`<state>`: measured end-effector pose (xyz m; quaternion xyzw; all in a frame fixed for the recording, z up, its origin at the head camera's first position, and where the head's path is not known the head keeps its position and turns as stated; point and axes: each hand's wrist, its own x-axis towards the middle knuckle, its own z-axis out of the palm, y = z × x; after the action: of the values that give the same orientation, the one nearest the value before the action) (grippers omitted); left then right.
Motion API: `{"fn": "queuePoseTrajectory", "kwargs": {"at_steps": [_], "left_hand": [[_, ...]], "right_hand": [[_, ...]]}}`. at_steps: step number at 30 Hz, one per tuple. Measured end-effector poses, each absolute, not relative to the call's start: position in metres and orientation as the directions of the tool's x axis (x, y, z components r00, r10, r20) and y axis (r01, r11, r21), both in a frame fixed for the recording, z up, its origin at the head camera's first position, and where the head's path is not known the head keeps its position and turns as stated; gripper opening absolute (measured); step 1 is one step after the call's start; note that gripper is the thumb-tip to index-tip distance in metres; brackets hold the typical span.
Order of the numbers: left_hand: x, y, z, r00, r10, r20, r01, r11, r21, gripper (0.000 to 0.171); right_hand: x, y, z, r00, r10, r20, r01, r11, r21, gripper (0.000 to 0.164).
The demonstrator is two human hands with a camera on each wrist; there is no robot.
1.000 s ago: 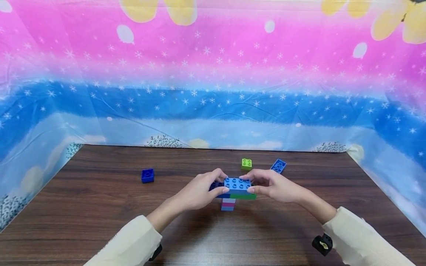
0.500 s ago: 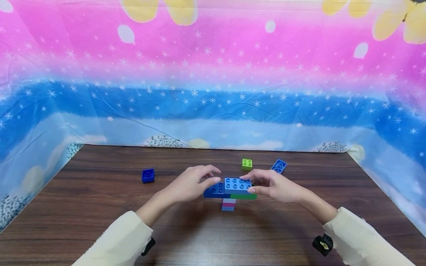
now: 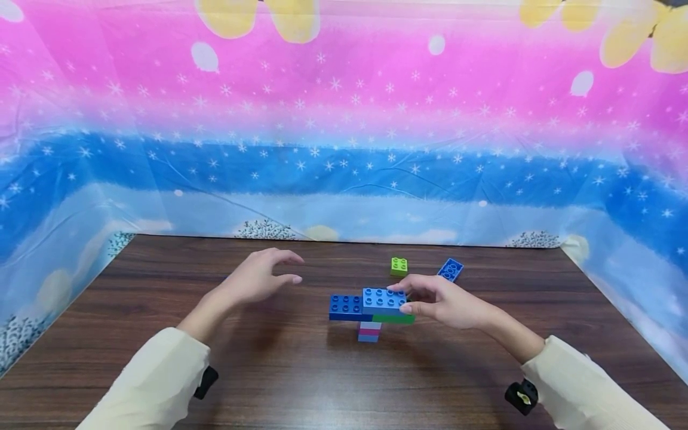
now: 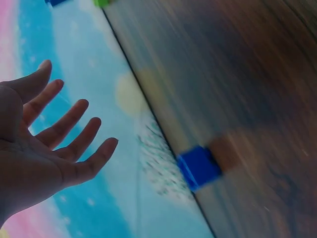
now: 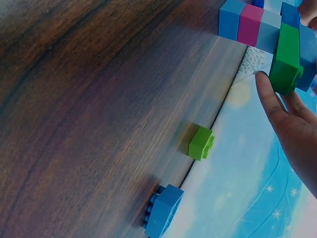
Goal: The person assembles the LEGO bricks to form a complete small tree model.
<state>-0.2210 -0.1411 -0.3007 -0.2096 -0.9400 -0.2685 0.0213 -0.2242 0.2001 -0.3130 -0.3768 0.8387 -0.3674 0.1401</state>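
Assembly (image 3: 371,307) of six toy bricks is found between the two hands, standing upright on the wood-grain table (image 3: 295,382). Its topmost light-blue brick (image 3: 383,300) is pinched at one end by the thumb and finger of the right hand (image 3: 446,301). Beneath, one dark-blue brick (image 3: 346,306) is seated toward the left hand (image 3: 257,278) and one green brick (image 3: 392,319) toward the right. Both are carried on a column of three: pale brick (image 3: 369,325), magenta brick (image 3: 369,331) and lower blue brick (image 3: 368,338). The left hand is held apart from the assembly, fingers extended and spread. Three loose bricks are counted: beyond the right hand, one four-studded lime brick (image 3: 399,266) and one upturned blue brick (image 3: 450,270); near the left hand, one royal-blue brick (image 4: 199,167). Any stud lettering is too small to be read.
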Motion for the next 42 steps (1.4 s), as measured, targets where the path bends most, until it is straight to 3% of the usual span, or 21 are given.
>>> {"fn": "queuePoseTrajectory", "kwargs": {"at_steps": [12,23,42], "left_hand": [[-0.23,-0.19,-0.318,-0.931,0.358,0.079,0.35,0.805,0.479,0.046],[-0.23,-0.205,-0.33,-0.959,0.282,0.006,0.244,0.821,0.517,0.049],[-0.233,-0.207,-0.34,-0.959,0.285,-0.01,0.238,0.821,0.518,0.038]], "right_hand": [[-0.224,0.2,-0.313,-0.677,-0.734,0.044,-0.535,0.451,-0.714,0.035],[-0.224,0.2,-0.312,-0.673,-0.738,0.047,-0.536,0.442,-0.719,0.035],[-0.224,0.2,-0.312,-0.678,-0.734,0.034,-0.524,0.45,-0.723,0.035]]}}
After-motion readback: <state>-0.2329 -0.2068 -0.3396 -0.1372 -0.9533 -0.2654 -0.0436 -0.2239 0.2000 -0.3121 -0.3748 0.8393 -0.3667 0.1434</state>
